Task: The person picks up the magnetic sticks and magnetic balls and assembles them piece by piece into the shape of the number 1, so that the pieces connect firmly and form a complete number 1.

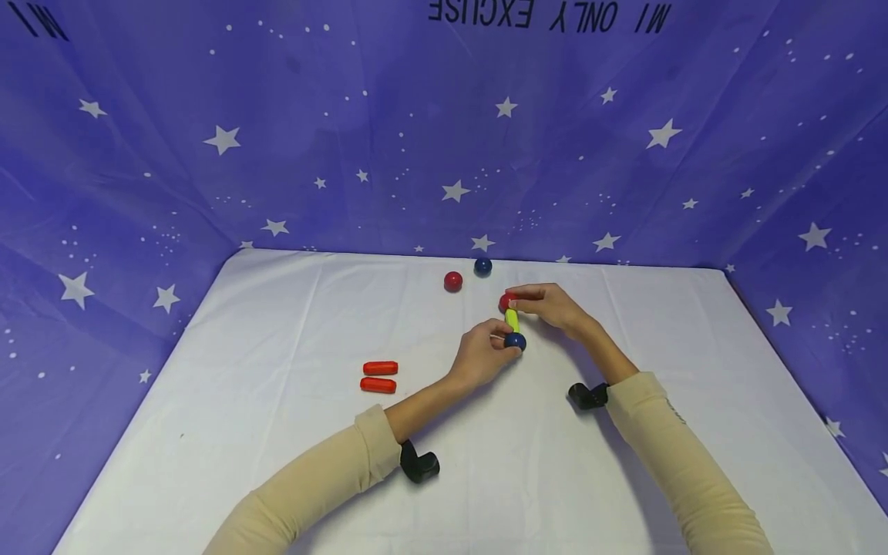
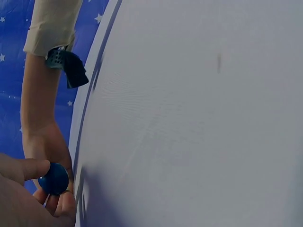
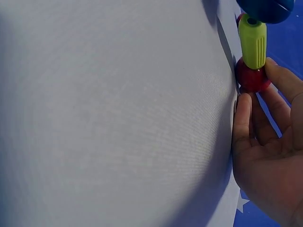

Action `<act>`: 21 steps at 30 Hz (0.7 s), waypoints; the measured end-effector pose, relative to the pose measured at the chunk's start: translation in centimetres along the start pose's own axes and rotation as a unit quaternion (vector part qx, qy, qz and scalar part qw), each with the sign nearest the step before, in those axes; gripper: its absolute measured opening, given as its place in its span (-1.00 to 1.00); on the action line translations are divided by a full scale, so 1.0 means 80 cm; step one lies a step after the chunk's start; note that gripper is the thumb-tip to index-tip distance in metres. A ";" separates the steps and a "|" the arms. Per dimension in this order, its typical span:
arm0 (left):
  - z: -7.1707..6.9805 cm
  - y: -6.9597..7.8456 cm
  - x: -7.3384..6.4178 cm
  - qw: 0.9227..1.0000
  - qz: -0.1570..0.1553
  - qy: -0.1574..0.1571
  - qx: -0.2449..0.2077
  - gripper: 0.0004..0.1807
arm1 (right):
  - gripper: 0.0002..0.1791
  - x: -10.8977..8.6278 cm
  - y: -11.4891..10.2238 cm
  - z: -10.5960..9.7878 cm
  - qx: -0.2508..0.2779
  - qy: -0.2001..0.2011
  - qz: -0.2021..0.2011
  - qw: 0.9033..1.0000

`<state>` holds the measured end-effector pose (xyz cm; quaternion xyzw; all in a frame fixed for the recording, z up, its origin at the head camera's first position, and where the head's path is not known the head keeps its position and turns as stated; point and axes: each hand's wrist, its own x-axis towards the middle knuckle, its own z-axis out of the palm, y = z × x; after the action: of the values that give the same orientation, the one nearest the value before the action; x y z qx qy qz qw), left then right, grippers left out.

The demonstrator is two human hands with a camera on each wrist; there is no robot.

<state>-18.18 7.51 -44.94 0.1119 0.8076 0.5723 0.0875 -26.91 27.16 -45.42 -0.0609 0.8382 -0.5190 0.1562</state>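
My left hand (image 1: 483, 356) pinches a dark blue ball (image 1: 516, 342) between thumb and fingers. With fingertips and thumb, my right hand (image 1: 551, 304) grips a red ball (image 1: 507, 301) a little farther back. A yellow-green ribbed rod (image 1: 512, 320) spans from the red ball to the blue one. In the right wrist view, the rod (image 3: 253, 42) meets the red ball (image 3: 253, 75) at one end, and its other end, showing a dark hole, is close to the blue ball (image 3: 268, 8). The left wrist view shows the blue ball (image 2: 54, 178) at the thumb tip.
Two red rods (image 1: 379, 378) lie side by side on the white-covered table (image 1: 277, 462), left of my left hand. Toward the back edge sit another red ball (image 1: 453, 281) and another blue ball (image 1: 482, 267). A purple star-printed cloth (image 1: 388, 139) hangs behind the table.
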 end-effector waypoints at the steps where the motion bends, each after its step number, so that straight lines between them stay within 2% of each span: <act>1: 0.001 -0.001 0.000 1.000 0.000 -0.001 -0.002 -0.68 | -0.49 0.000 0.000 0.000 0.000 0.001 0.001 1.000; 10: 0.005 -0.009 0.000 1.000 0.009 0.003 -0.009 -0.69 | -0.48 0.001 0.001 0.001 -0.005 -0.002 0.002 1.000; 21: 0.010 -0.013 0.004 1.000 0.026 -0.009 -0.002 -0.70 | -0.47 -0.001 -0.003 0.000 -0.005 0.003 0.009 1.000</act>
<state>-18.38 7.98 -46.17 0.1380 0.8026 0.5748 0.0796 -26.86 27.04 -45.21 -0.0525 0.8416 -0.5139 0.1580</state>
